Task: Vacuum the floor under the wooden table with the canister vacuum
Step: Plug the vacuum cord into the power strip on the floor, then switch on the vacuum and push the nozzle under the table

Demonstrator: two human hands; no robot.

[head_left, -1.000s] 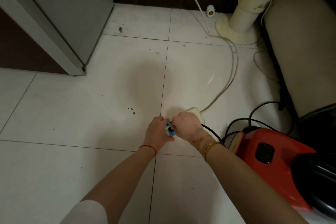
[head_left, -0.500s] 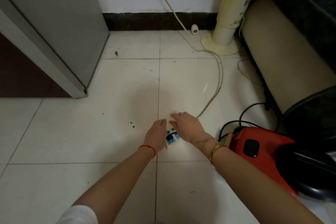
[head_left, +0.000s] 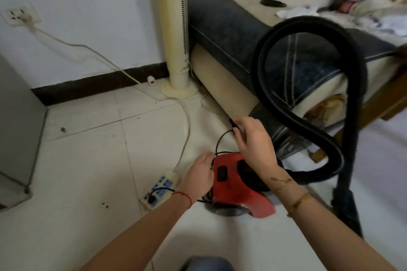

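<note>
Red canister vacuum (head_left: 237, 185) sits at 6 o'clock. Plug's now in power strip (head_left: 159, 189), so hands moved: left hand (head_left: 199, 174) & right hand (head_left: 255, 141) both pinch black cord (head_left: 222, 138). Vacuuming's next.

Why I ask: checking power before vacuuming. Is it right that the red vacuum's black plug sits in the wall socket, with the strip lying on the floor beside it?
Not quite. The head view shows the black plug in the power strip on the floor beside the red vacuum; the wall socket holds the strip's pale cord.
</note>
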